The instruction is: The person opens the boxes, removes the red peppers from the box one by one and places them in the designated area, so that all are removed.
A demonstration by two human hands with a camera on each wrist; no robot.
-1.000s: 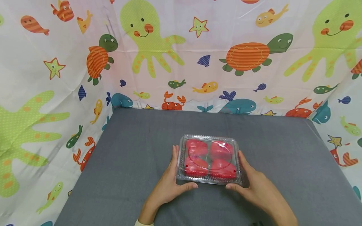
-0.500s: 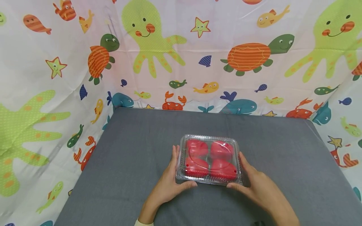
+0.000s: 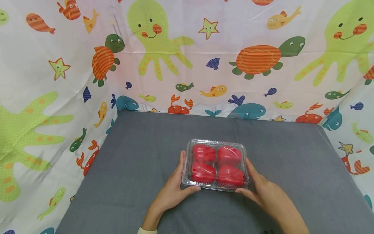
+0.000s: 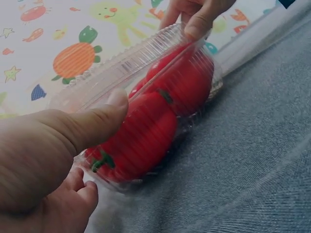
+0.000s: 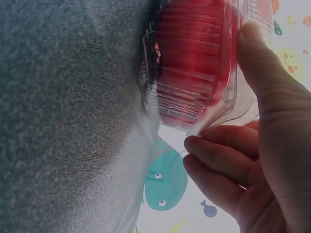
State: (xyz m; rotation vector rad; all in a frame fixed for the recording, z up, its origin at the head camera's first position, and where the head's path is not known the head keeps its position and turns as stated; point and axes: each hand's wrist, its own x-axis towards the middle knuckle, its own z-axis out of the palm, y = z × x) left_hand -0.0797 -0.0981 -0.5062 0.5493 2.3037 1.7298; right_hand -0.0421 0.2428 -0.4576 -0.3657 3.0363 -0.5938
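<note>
A clear plastic clamshell box [image 3: 216, 188] with a ribbed rim sits on the grey cloth, its lid down. Inside are several red tomatoes [image 3: 229, 156]; green stems show on them in the left wrist view. My left hand [image 3: 172, 191] holds the box's left side, thumb at the near corner and fingers along the side. On the opposite side my right hand [image 3: 267, 191] grips it the same way, thumb on the near edge. In the right wrist view, that thumb [image 5: 255, 53] presses the lid's rim while the fingers curl at the box's side.
Grey cloth [image 3: 140, 146] covers the table on all sides of the box. White curtains [image 3: 193, 65] printed with sea animals stand behind the table and along its left and right. A small dark object [image 3: 268, 231] shows at the bottom edge, too little of it to identify.
Both thumbs have slid slightly outward along the near edge of the clamshell box. The box itself stays almost in place, and the head view has shifted a little.
</note>
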